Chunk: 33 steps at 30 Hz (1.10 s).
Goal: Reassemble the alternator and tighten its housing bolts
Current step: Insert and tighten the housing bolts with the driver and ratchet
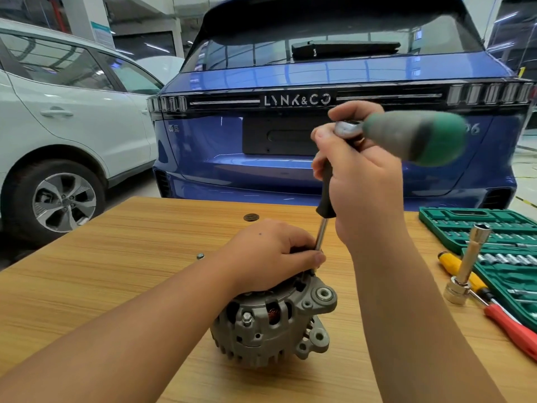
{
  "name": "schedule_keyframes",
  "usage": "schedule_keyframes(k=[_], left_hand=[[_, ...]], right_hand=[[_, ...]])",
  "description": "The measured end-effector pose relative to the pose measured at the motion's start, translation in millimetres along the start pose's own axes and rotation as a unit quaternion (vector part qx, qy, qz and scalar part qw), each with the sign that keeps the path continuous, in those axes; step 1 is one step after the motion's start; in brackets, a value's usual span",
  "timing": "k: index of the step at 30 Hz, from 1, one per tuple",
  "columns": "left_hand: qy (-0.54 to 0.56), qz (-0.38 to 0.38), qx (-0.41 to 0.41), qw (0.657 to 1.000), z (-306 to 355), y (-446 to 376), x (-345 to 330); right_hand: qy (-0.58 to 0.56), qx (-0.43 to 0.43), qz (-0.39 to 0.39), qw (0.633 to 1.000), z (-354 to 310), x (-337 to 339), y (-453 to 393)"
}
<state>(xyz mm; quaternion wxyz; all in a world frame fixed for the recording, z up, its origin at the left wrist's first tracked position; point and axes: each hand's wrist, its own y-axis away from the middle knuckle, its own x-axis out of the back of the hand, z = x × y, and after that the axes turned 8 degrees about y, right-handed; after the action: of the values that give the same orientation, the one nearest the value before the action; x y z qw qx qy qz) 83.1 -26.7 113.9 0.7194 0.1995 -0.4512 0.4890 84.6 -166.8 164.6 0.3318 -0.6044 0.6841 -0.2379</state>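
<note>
Steadying the grey cast-metal alternator (pixel 273 321) near the front edge of the pale wood-grain table (pixel 116 286), the left hand (pixel 273 254) lies over its top with fingers curled down onto the housing, seemingly to stop it turning or tipping under the tool. The right hand (pixel 360 175) is wrapped round the upper part of a long black-gripped extension bar with a steel shaft (pixel 322 228), holding it nearly upright so its lower end drops into the housing rim just beside the left fingertips; the bolt itself is hidden there. At the top sits a green-and-grey handled ratchet (pixel 412 138), its handle pointing right, blurred. Judging by this, a housing bolt is being run down, with the upright bar keeping the socket square on the bolt head.

A small steel nut (pixel 200 256) lies loose on the table left of the alternator, well apart. To the right are an open green socket-set case (pixel 476 228), a tall chrome socket standing on a wider one (pixel 465 269), and yellow-handled (pixel 456 266) and red-handled (pixel 511 327) tools
</note>
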Motion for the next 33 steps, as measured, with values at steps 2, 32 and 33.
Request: schedule_keyframes(k=[2,32,33], left_hand=[[0.002,0.003,0.006,1.0,0,0,0],[0.024,0.011,-0.006,1.0,1,2,1],[0.025,0.011,-0.004,1.0,1,2,1]], right_hand=[[-0.027,-0.005,-0.052,0.998,0,0,1],[-0.251,-0.221,-0.093,0.938,-15,12,-5],[-0.214,-0.179,-0.086,0.956,-13,9,-2]])
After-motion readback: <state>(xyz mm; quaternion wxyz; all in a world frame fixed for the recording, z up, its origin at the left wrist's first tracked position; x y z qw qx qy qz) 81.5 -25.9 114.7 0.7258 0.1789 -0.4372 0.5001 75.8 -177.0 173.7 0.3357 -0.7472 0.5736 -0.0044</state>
